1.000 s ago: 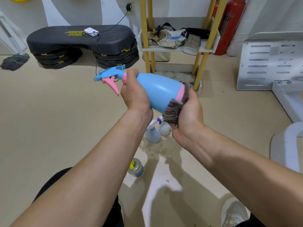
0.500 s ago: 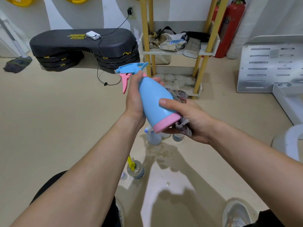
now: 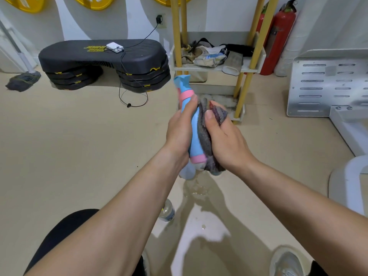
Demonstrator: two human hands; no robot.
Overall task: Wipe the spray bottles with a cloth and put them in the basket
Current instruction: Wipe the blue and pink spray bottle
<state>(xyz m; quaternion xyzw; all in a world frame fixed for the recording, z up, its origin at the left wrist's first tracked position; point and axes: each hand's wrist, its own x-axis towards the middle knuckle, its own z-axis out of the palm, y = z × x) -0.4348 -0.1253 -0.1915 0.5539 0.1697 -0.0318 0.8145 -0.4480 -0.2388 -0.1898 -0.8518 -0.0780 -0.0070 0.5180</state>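
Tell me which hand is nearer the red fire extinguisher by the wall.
Right. The right hand, pressing the grey cloth on the blue spray bottle, sits on the side toward the red fire extinguisher; the left hand grips the bottle's far side.

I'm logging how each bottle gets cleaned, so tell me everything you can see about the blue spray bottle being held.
The spray bottle looks like smooth light blue plastic, with a pink band at its base, a pink collar at the neck and a blue spray head on top. It is held roughly upright in the air above the floor. The left hand grips its left side; the right hand presses a grey cloth against its right side.
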